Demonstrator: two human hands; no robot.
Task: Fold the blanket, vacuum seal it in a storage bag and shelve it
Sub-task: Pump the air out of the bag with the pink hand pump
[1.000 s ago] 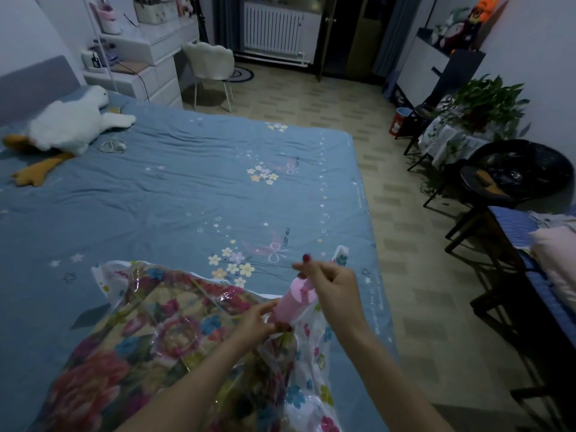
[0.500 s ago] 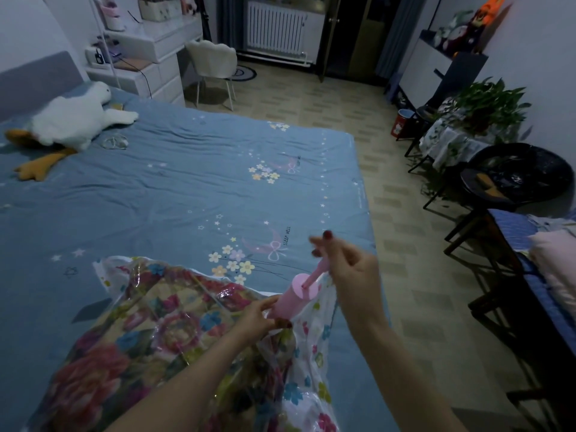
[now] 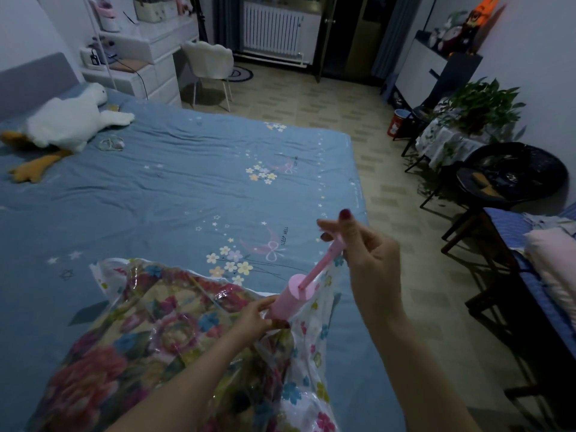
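Blanket: floral, folded inside glossy clear storage bag, lower left on bed.
Pump: pink plastic cylinder, thin rod extended.
Left hand: fingers wrap pump base.
Right hand: fingers pinch rod handle.

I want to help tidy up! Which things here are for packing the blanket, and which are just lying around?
For the job: blanket, storage bag, pink pump, left hand, right hand.

Lying about: toy goose, chair, plant.
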